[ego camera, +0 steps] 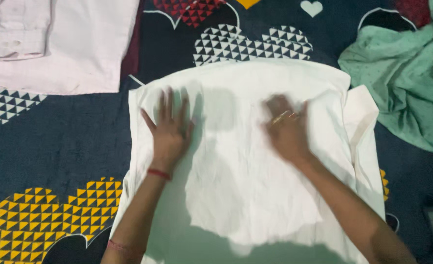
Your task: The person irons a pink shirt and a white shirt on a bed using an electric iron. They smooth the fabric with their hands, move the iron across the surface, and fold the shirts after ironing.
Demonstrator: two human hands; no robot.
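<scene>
Two hands: both lie palm down on a white cloth (245, 186) spread flat over a dark patterned bedsheet (70, 142)
Left hand (169, 129): fingers spread wide and pointing away from the person, flat on the left part of the cloth, gripping nothing; a red thread (158, 173) circles the wrist
Right hand (287, 128): blurred, lying open on the right part of the cloth with fingers close together, pinching nothing that shows; a ring (281, 117) glints on one finger
White cloth: in the middle of the view, wrinkled, its far edge lying fairly straight across; a folded part sticks out along its right side, and its near end runs off the bottom of the view between the two forearms
Bedsheet: navy, printed with heart shapes filled with small triangles, in white near the far edge of the cloth, in yellow at the lower left, in red at the top
Pale pink shirt (55, 44): folded at the upper left, well apart from the cloth, with a cuff and buttons showing
Green cloth (407, 83): crumpled in a heap at the upper right, just beside the right side of the white cloth
Lower right corner: a pale grey object, cut off by the edge, too little in view to tell what it is
</scene>
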